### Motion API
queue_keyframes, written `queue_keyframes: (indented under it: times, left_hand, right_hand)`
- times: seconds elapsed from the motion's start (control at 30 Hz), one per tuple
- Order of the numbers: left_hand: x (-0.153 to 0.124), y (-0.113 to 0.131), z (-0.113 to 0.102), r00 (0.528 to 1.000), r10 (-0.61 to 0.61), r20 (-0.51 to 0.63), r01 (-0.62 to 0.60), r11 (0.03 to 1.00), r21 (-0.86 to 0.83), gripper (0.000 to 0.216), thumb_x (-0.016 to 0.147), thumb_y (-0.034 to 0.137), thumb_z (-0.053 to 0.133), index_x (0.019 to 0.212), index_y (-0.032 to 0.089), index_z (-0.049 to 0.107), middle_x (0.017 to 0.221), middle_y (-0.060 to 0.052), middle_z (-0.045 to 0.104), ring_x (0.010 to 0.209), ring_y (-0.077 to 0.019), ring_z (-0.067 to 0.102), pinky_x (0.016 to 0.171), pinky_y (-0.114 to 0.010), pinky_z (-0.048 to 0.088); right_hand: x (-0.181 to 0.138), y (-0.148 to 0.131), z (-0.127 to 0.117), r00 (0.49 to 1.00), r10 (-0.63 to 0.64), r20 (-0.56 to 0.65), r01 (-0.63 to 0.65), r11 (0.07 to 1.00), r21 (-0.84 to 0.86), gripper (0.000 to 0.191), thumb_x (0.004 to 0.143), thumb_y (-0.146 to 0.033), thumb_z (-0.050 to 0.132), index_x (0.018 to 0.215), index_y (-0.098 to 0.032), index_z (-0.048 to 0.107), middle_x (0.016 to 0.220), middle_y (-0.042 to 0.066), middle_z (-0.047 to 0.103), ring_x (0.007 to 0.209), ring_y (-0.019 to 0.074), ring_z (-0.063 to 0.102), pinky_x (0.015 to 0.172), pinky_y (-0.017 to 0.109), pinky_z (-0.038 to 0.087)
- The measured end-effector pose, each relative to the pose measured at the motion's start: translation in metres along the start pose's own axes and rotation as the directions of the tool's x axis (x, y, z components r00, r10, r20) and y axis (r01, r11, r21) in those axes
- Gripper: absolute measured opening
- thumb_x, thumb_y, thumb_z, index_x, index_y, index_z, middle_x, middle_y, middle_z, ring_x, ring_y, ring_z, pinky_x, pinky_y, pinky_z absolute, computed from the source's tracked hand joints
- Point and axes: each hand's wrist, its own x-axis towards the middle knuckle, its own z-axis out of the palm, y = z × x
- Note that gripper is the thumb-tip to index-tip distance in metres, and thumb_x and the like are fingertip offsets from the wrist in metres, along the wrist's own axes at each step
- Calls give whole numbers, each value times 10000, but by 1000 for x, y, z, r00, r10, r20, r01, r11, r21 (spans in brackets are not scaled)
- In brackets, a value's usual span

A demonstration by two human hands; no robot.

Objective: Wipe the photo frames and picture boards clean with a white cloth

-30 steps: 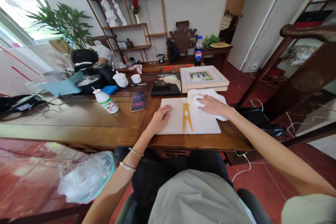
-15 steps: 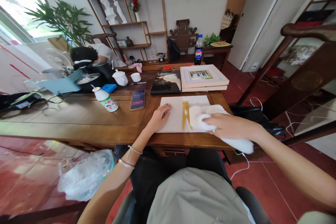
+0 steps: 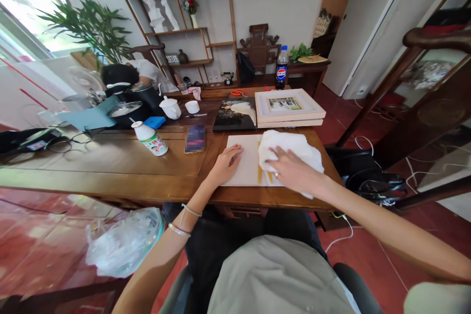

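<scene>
Flat and spread, the right hand (image 3: 292, 172) presses a white cloth (image 3: 290, 149) onto the white board (image 3: 245, 167) near the tabletop (image 3: 110, 167) edge, covering a yellow stand (image 3: 259, 175). Left hand (image 3: 226, 163) rests open on the board's left edge. Beyond lie stacked picture frames (image 3: 287, 106).
</scene>
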Motion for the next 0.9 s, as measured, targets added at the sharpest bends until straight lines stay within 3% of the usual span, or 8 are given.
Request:
queue_keyframes:
  times: [0.13,0.27,0.43,0.6,0.73,0.9]
  left_hand:
    - [0,0,1,1000,-1,-7,1,1000,-7,327,918,229,455,1175,156,643,1327,-133,599,1305,-247,499,1142,-473,330]
    - [0,0,1,1000,-3,-16,2,1000,-20,314,915,234,462,1162,182,650,1319,-110,610,1302,-243,503,1144,-463,329]
    - [0,0,1,1000,1,-13,-2,1000,-26,320,919,242,456,1161,160,648,1319,-131,606,1301,-244,504,1142,-458,330]
    - [0,-1,-1,1000,2,11,-2,1000,-14,337,923,250,448,1187,153,635,1333,-135,595,1316,-250,488,1142,-469,327]
    - [0,-4,1,1000,8,5,-8,1000,-2,343,925,255,443,1189,149,634,1329,-140,596,1312,-251,492,1139,-471,332]
    - [0,-5,3,1000,28,-7,-28,1000,10,347,928,252,435,1193,145,633,1327,-141,598,1308,-243,496,1132,-457,345]
  right_hand:
    - [-50,-30,-13,995,-83,53,81,996,48,494,765,-54,506,1232,-177,612,1484,205,387,1362,414,337,1027,598,364]
    - [-59,-20,-15,995,-85,60,75,985,155,455,749,-74,542,1185,-155,640,1520,195,338,1403,374,277,1103,556,291]
    - [-9,25,1,999,-28,-32,32,990,139,319,899,-191,463,1165,-137,630,1380,188,524,1411,316,285,1115,520,264]
    - [52,53,16,994,99,-40,-94,990,108,398,978,-279,345,1273,-137,571,1349,175,555,1385,333,322,1080,551,272]
    - [55,37,11,998,30,-48,-28,999,39,394,930,-181,387,1269,-201,586,1408,145,503,1358,345,346,1025,579,321]
    - [-5,-10,5,991,-131,-5,131,991,22,462,807,-133,540,1256,-205,620,1519,171,346,1422,369,216,1083,603,232]
